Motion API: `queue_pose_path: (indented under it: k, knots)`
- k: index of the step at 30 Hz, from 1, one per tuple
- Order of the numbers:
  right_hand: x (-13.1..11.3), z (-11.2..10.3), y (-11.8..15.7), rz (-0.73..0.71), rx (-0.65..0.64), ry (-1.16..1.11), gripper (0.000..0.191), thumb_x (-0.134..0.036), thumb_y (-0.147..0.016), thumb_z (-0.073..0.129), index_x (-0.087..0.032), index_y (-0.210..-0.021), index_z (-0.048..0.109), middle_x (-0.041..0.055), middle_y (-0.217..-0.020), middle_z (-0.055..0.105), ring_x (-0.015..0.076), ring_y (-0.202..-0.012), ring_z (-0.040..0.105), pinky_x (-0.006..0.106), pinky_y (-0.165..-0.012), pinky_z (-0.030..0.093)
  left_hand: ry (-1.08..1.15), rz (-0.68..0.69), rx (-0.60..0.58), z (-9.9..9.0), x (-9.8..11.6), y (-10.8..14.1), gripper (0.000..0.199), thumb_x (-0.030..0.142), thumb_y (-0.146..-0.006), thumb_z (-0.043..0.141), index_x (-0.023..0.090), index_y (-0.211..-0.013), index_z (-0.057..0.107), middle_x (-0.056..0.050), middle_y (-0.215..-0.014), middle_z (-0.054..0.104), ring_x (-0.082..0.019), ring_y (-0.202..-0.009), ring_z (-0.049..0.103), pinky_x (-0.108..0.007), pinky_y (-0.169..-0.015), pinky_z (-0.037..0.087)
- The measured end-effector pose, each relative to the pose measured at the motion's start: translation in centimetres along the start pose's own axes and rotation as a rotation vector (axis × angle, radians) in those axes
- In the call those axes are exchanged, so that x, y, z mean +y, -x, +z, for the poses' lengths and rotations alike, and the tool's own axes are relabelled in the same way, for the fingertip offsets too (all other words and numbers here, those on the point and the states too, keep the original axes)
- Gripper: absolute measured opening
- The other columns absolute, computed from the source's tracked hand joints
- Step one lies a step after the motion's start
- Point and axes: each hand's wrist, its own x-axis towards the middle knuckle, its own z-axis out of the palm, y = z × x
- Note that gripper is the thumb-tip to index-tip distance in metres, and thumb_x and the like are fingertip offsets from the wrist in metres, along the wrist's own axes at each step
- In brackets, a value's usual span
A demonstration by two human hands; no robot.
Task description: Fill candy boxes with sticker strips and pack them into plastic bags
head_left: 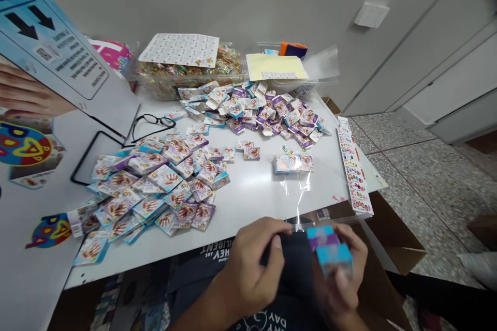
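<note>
In my right hand (351,274), closed and blurred by motion, are small cardboard boxes (328,245) with blue and purple sides, held over the table's front edge. My left hand (256,264) is beside them, fingers half curled, thumb and index finger apart, with nothing visible between them. Its index fingertip is near the edge of a clear plastic bag (298,194) lying on the table; whether it touches the film I cannot tell. At the bag's far end, a row of three small boxes (294,164) sits under the film.
Closed boxes (155,181) are heaped at left, open-ended boxes (256,108) at the back. Behind stand a clear tub (166,83) of small wrapped pieces and another bin (320,75). Eyeglasses (155,120), a sticker sheet (354,170) and a large printed carton (97,77) edge the white table (252,191).
</note>
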Motion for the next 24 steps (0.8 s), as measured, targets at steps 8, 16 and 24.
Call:
queue_pose_path:
  k: [8, 16, 24]
  knots:
    - [5.5, -1.1, -8.2, 0.816, -0.105, -0.099, 0.041, -0.060, -0.072, 0.067, -0.020, -0.078, 0.059, -0.0012, -0.061, 0.055, 0.0166, -0.050, 0.048, 0.028, -0.042, 0.033, -0.828, 0.225, -0.579, 8.3, -0.6, -3.0, 0.044, 0.029, -0.094, 0.050, -0.001, -0.123, 0.063, -0.021, -0.113, 0.071, -0.033, -0.106, 0.065, -0.048, -0.096, 0.049]
    - [7.4, -0.7, -10.1, 0.457, -0.116, 0.619, 0.056, -0.066, -0.087, 0.045, -0.017, -0.092, 0.072, 0.0109, -0.075, 0.071, 0.0287, -0.078, 0.064, 0.037, -0.071, 0.047, -0.963, 0.037, -0.532, 13.8, -4.3, -3.5, 0.062, 0.039, -0.098, 0.049, -0.001, -0.146, 0.049, -0.028, -0.148, 0.053, -0.041, -0.139, 0.047, -0.062, -0.112, 0.035]
    - [8.6, 2.3, -11.5, 0.438, -0.006, 0.798, 0.064, -0.061, -0.094, 0.039, -0.010, -0.127, 0.061, 0.0215, -0.108, 0.073, 0.0326, -0.097, 0.067, 0.038, -0.081, 0.046, -1.012, 0.082, -0.519, 14.2, -5.3, -2.8, 0.054, 0.032, -0.100, 0.043, 0.002, -0.144, 0.052, -0.026, -0.148, 0.054, -0.040, -0.138, 0.046, -0.066, -0.107, 0.042]
